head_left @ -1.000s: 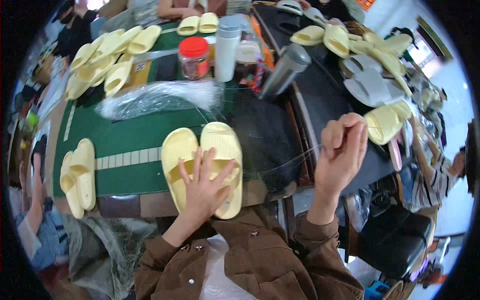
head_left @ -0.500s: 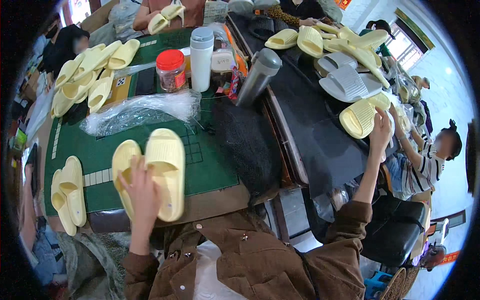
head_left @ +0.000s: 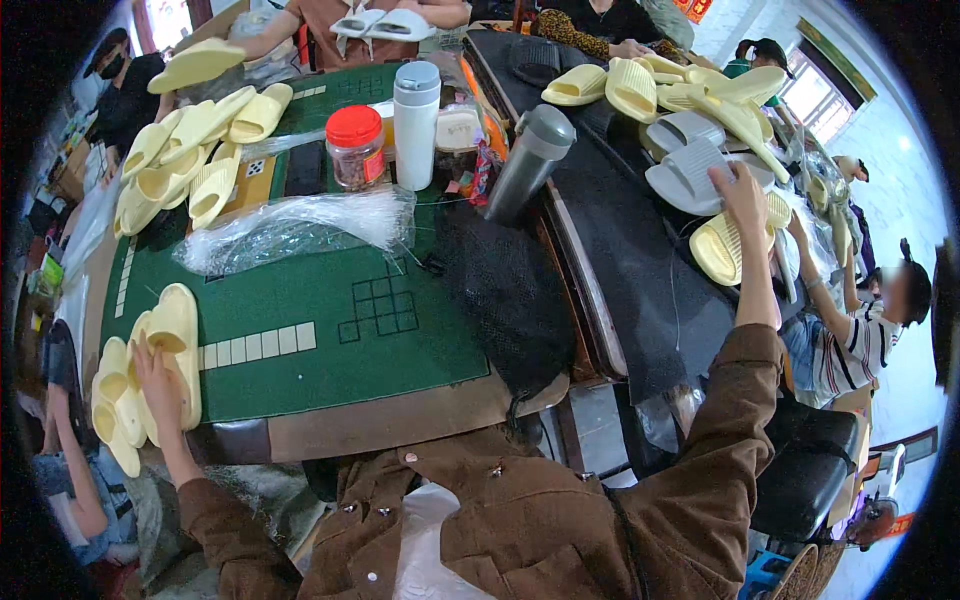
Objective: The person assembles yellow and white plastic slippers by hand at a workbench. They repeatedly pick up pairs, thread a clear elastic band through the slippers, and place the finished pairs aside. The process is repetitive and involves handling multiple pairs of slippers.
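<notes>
My left hand [head_left: 163,388] holds a pair of pale yellow ridged slide slippers [head_left: 178,335] at the table's near left corner, its fingers over their inner sides. Another yellow pair [head_left: 115,385] lies against them on the left, partly hidden. Out to the right, my right hand [head_left: 745,208] is raised over the black table, fingers apart and bent at the strap of a grey slipper [head_left: 682,178]. Whether they touch it, I cannot tell. Just under that hand lies a yellow slipper [head_left: 714,250].
A plastic bag of clear strips [head_left: 300,228] lies across the green mat [head_left: 400,365]. Behind it stand a red-lidded jar [head_left: 356,150], a white bottle [head_left: 415,125] and a steel flask [head_left: 530,160]. Yellow slippers are heaped at far left [head_left: 165,180] and far right [head_left: 690,90]. Several people sit around.
My left hand has moved left with the yellow pair, setting it beside the other pair. My right hand has shifted from the yellow slipper up toward the grey one. Across the table, a person now holds white slippers.
</notes>
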Demonstrator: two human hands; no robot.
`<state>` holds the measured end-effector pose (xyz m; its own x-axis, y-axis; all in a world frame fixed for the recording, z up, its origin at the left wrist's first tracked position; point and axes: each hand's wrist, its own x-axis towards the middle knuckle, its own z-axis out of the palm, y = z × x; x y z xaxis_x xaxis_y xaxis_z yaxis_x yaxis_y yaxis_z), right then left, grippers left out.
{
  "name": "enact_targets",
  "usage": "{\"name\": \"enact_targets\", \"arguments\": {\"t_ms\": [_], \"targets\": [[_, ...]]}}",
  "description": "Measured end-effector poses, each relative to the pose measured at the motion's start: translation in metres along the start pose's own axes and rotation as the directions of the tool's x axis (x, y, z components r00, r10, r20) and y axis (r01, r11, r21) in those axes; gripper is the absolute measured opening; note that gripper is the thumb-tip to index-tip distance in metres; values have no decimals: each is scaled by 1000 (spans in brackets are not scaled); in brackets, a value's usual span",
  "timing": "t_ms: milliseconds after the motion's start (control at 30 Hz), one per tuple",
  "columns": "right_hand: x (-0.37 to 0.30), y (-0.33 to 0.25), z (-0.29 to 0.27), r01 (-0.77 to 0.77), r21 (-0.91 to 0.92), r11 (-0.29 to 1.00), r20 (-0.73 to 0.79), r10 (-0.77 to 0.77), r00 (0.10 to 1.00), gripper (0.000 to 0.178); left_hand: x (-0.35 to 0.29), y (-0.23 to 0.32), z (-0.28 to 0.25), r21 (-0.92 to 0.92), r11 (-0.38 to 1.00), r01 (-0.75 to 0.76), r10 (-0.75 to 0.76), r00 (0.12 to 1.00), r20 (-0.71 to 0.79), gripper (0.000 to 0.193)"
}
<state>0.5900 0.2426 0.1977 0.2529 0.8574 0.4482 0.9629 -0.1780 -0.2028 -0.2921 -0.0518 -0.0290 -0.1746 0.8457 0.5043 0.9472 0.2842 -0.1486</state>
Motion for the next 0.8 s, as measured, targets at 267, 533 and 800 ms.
{"name": "enact_targets", "arguments": {"t_ms": [267, 533, 800], "targets": [[-15, 6, -14, 75, 620, 781, -36, -67, 997, 34, 6, 28, -15, 89, 989, 115, -104, 987, -119, 38], [-139, -47, -70, 71, 558, 827, 166, -195, 967, 21, 2, 122, -72, -362, 914, 180, -227, 970, -91, 22], [-245, -106, -79, -335, 805, 490, 522, -317, 791, 18, 8, 257, -121, -774, 632, 21, 87, 991, 99, 22]]}}
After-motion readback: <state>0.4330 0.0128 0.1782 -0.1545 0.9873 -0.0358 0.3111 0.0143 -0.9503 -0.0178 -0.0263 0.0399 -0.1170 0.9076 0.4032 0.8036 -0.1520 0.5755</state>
